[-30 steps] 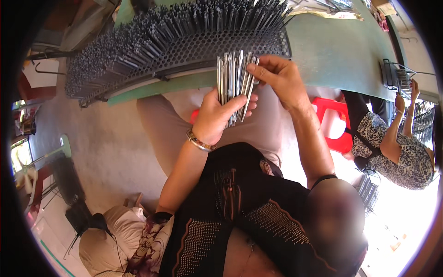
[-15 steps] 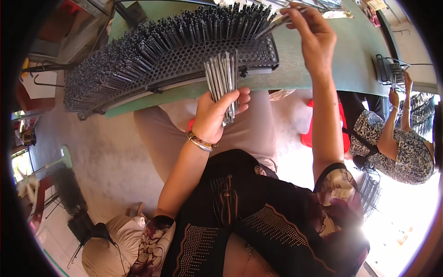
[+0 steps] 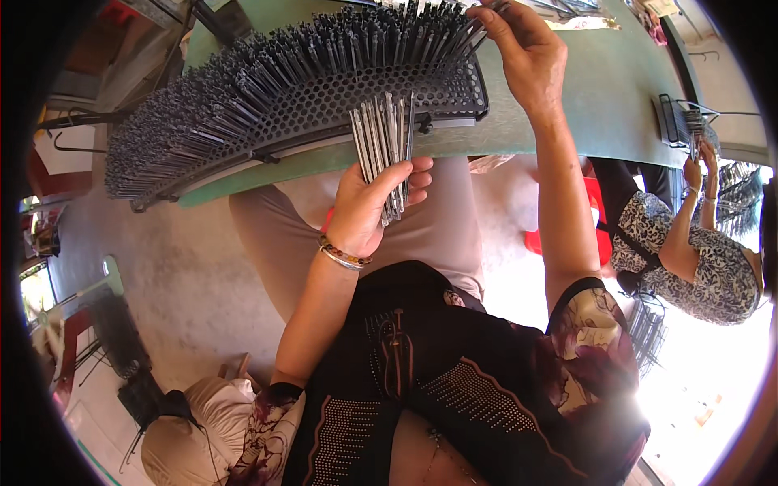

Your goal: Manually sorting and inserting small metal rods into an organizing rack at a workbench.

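My left hand (image 3: 365,206) is wrapped round a bundle of thin silvery metal rods (image 3: 379,138), which point up and away from me just in front of the rack's near edge. A black perforated rack (image 3: 324,109) curves across the table, packed with many upright dark thin rods (image 3: 275,77). Over the rack's right end, my right hand (image 3: 531,65) pinches the top of a thin metal rod (image 3: 468,40). That rod slants down toward the holes. Its lower tip is hard to make out among the others.
The rack stands on a green tabletop (image 3: 600,105). A co-worker (image 3: 689,259) in a patterned top handles a smaller rack (image 3: 677,121) at the far right. Behind my right forearm is a red stool (image 3: 596,202). Someone in a beige hat (image 3: 186,429) is at lower left.
My right hand has moved slightly left and lower, bringing its rod down against the rack's right end. My left hand and the bundle have shifted a little left.
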### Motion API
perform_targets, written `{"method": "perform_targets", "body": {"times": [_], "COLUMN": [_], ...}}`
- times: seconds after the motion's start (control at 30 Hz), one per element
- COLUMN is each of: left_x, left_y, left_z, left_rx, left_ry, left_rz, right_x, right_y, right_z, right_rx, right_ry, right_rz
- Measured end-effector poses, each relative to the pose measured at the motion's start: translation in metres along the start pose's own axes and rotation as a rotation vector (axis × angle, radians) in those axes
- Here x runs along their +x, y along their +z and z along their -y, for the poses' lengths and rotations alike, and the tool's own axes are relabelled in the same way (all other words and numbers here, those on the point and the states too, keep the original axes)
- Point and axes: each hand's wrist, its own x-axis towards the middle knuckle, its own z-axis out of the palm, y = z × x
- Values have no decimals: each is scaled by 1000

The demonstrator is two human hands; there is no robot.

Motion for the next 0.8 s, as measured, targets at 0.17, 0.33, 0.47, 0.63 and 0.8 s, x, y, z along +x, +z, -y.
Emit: {"method": "perform_targets", "body": {"times": [0.17,0.33,0.47,0.63,0.8], "left_x": [-2,-3,-1,-3,-3], "left_y": [3,1,-3,-2,-4], "left_z": [-1,-1,5,3,4], "left_rx": [-48,19,-6,9,-8], "left_ry": [-19,-43,-23,-26,-40], "left_rz": [-16,-32,-45,-25,2], "right_x": [-3,-8,-15,-19,-12], "right_y": [2,1,14,21,25], "right_z": [0,-1,15,22,16], "right_rx": [-46,-147,-249,-433,-587], "right_ry": [-58,-168,-135,-300,-472], "right_rz": [23,105,84,55,-10]}}
